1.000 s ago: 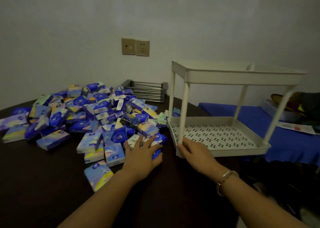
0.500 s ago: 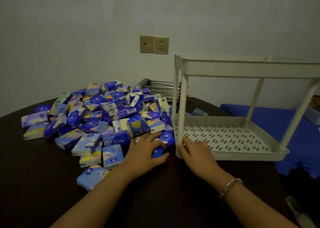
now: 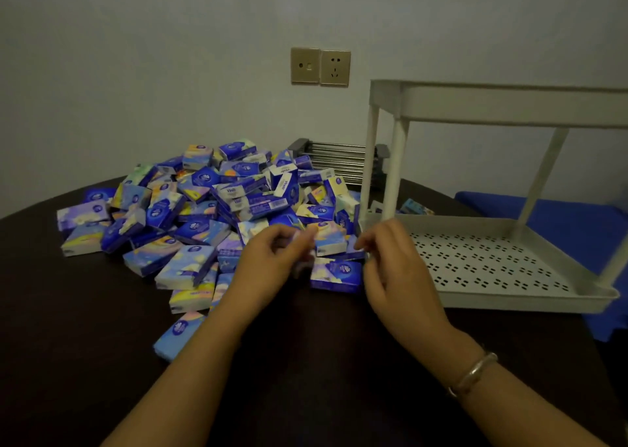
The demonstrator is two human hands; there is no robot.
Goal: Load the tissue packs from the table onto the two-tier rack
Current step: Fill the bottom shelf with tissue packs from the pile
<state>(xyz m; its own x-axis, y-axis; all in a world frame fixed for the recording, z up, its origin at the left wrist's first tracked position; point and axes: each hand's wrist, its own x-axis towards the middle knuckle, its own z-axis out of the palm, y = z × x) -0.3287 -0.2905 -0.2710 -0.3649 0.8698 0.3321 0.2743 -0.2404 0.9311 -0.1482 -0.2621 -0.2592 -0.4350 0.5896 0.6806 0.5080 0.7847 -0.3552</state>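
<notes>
The dark tabletop (image 3: 306, 361) carries everything here, and the two-tier rack (image 3: 503, 286) stands to the right of the fingers, its perforated lower tray bare and its upper tier showing nothing from below. The heap of tissue packs (image 3: 217, 208) spreads left of and beyond the fingers, piled loosely several layers deep, with one pack (image 3: 336, 275) lying flat in the gap between the two hands, just in front of the rack's near-left corner. No pack appears loaded yet, so the job looks to be at its start. To do this pick well, I would take the loose outlying packs first rather than dig into the pile, grip each by its long edges so the soft wrapper does not buckle, and lay them flat in rows from the far side of the lower tray, keeping the near rim free for later passes. Both forearms reach forward from the bottom edge, wrists roughly level, a bangle (image 3: 474, 372) on the right one. The left hand (image 3: 272, 263) has its fingers curled, seemingly pinching something pale, though blur keeps me from saying what. The right hand (image 3: 390, 266) hovers beside the rack's corner, fingers bent loosely inward and apparently holding nothing.
</notes>
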